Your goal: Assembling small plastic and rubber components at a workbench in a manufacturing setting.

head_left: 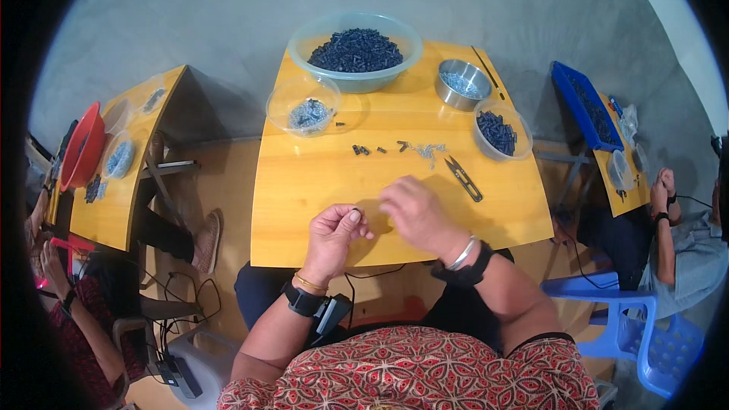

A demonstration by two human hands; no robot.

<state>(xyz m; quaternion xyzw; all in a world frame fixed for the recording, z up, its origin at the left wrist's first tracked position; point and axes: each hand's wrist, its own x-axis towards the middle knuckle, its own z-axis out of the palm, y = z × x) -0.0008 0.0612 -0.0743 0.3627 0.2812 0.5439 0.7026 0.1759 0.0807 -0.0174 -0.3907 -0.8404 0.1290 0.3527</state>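
My left hand [334,234] is closed in a pinch above the near edge of the yellow table [296,197], with a small dark piece [357,210] just showing at the thumb and fingertips. Close beside it on the right, my right hand [418,211] is blurred, and its fingertips cannot be made out. Beyond the hands lie several short black cylindrical pieces [361,150] and a scatter of small silvery metal parts [431,152]. Black-handled thread snips [465,181] rest to the right of these.
At the back stands a wide basin [298,52] heaped with black pieces. A clear tub [277,115] of metal parts is at left; a steel bowl [463,99] and another clear tub [486,150] are at right. A thin dark rod [487,70] lies nearby. People sit at tables on both sides.
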